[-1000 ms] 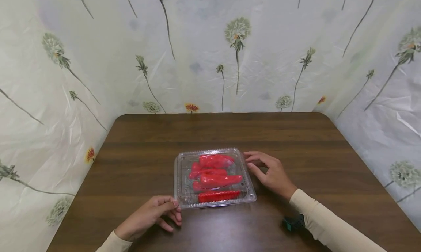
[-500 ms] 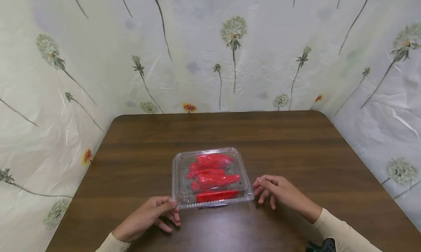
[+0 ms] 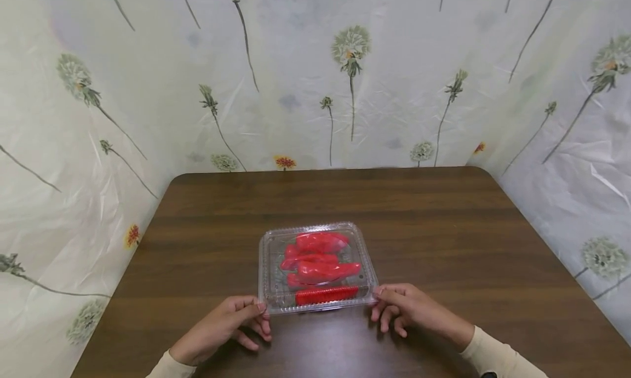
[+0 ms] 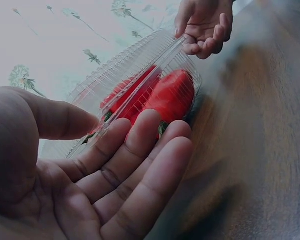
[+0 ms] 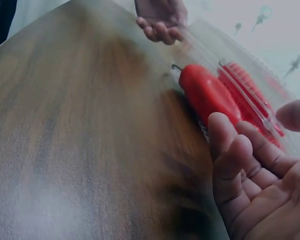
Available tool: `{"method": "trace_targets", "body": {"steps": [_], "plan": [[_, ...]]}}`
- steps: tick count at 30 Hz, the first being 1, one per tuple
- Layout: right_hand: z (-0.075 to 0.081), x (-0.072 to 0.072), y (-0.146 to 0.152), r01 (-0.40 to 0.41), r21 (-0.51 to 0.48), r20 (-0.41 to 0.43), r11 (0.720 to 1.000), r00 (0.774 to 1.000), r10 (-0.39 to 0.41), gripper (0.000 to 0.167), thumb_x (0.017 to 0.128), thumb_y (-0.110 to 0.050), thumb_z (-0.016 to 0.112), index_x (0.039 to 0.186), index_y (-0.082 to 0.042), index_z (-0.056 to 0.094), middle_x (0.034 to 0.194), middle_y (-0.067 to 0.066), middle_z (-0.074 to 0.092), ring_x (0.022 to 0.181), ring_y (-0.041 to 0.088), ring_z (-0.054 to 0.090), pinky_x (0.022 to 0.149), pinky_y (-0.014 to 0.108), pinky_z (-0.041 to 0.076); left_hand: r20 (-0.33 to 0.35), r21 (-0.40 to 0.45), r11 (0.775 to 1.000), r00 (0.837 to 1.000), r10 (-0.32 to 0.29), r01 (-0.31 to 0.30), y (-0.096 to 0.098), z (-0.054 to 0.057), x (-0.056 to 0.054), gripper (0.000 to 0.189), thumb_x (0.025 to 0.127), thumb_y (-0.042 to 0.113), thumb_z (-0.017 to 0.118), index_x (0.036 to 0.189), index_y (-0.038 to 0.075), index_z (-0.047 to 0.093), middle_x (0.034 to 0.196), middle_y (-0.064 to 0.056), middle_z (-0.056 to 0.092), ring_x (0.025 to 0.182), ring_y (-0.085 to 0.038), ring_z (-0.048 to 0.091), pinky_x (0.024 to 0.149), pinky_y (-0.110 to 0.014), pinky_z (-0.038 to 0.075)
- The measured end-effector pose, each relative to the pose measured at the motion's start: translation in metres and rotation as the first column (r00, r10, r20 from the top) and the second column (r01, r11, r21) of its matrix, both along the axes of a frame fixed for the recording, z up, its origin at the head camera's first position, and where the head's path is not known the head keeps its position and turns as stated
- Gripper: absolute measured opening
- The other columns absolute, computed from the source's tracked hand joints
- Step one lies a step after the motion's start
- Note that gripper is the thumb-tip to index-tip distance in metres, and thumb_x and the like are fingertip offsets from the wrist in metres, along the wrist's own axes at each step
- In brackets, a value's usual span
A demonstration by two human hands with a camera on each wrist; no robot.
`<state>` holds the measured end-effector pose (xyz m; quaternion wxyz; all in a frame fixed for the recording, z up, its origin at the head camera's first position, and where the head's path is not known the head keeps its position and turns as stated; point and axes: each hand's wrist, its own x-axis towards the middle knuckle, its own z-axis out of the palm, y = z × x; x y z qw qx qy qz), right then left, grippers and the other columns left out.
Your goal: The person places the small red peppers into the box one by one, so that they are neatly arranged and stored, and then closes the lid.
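A clear plastic clamshell container [image 3: 278,246] sits on the table with its lid down. Several red peppers [image 3: 322,269] lie inside it; a dark stem shows on one pepper [image 5: 205,87] in the right wrist view. At the near left corner my left hand [image 3: 227,323] pinches the rim between thumb and forefinger, its other fingers spread below. The near right corner is pinched the same way by my right hand [image 3: 414,310], with the remaining fingers loosely bent beneath. In the left wrist view, the thumb [image 4: 65,120] meets the container's edge.
A dark brown wooden table [image 3: 443,219] with rounded far corners carries the container. Behind and on both sides hangs a pale sheet [image 3: 296,66] printed with dandelions. Dark cloth [image 5: 1,22] shows at the table's edge in the right wrist view.
My right hand has left the container's right side, come nearer along it and taken hold of the near right corner. The left hand and the container have stayed nearly in place.
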<state>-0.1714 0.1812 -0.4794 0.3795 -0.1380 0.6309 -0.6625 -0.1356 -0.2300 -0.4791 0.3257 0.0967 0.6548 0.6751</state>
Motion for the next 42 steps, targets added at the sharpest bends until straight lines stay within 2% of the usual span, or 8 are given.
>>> {"method": "trace_targets", "body": {"steps": [7,18,24,30,37,42], "plan": [[-0.002,0.003,-0.005,0.041,0.039,-0.013,0.998,0.999,-0.041,0.040,0.109,-0.027,0.045,0.102,0.009,0.060,0.084,0.003,0.069,0.064,0.009,0.062,0.049,0.019,0.047,0.004,-0.001,1.000,1.000,0.007,-0.007,0.001,0.000,0.000,0.034,0.106,0.027,0.053,0.104,-0.006,0.060,0.092,-0.013,0.070,0.092,-0.032,0.073,0.069,-0.039,0.062],[-0.010,0.007,-0.007,0.088,0.046,-0.120,0.995,0.989,-0.082,0.048,0.108,-0.024,0.048,0.105,0.023,0.049,0.080,0.000,0.065,0.061,0.006,0.055,0.051,0.017,0.047,-0.022,-0.002,0.999,0.999,0.040,-0.040,0.003,-0.005,0.003,0.028,0.105,0.024,0.053,0.100,-0.002,0.059,0.090,-0.013,0.069,0.088,-0.028,0.071,0.068,-0.039,0.062],[-0.014,0.011,-0.009,0.127,0.029,-0.155,0.992,0.981,-0.121,0.043,0.108,-0.023,0.048,0.098,0.019,0.051,0.078,0.001,0.061,0.060,0.006,0.054,0.053,0.019,0.049,-0.046,0.001,0.999,0.998,0.051,-0.051,0.004,-0.009,0.005,0.029,0.106,0.025,0.052,0.101,-0.003,0.057,0.092,-0.014,0.068,0.090,-0.028,0.071,0.067,-0.038,0.062],[-0.017,0.011,-0.009,0.120,-0.001,-0.120,0.993,0.985,-0.119,0.042,0.108,-0.022,0.047,0.097,0.019,0.049,0.080,0.001,0.060,0.061,0.006,0.055,0.056,0.021,0.053,-0.049,-0.003,1.000,0.998,0.030,-0.030,0.004,-0.009,0.005,0.033,0.107,0.026,0.051,0.102,-0.006,0.055,0.092,-0.014,0.068,0.092,-0.031,0.071,0.066,-0.038,0.062],[-0.016,0.012,-0.008,0.109,-0.016,-0.064,0.994,0.992,-0.110,0.031,0.109,-0.024,0.047,0.094,0.001,0.059,0.081,0.002,0.060,0.063,0.007,0.056,0.058,0.024,0.055,-0.047,0.002,1.000,0.999,0.013,-0.013,0.002,-0.007,0.002,0.035,0.107,0.026,0.049,0.102,-0.008,0.055,0.093,-0.015,0.068,0.093,-0.032,0.071,0.066,-0.040,0.062],[-0.016,0.013,-0.008,0.111,-0.013,-0.041,0.994,0.993,-0.111,0.031,0.109,-0.025,0.047,0.095,-0.001,0.060,0.082,0.002,0.061,0.064,0.007,0.057,0.059,0.025,0.056,-0.047,-0.007,1.000,0.999,0.018,-0.018,0.001,-0.007,0.001,0.034,0.107,0.028,0.050,0.102,-0.005,0.056,0.094,-0.015,0.068,0.094,-0.033,0.071,0.068,-0.040,0.062]]}}
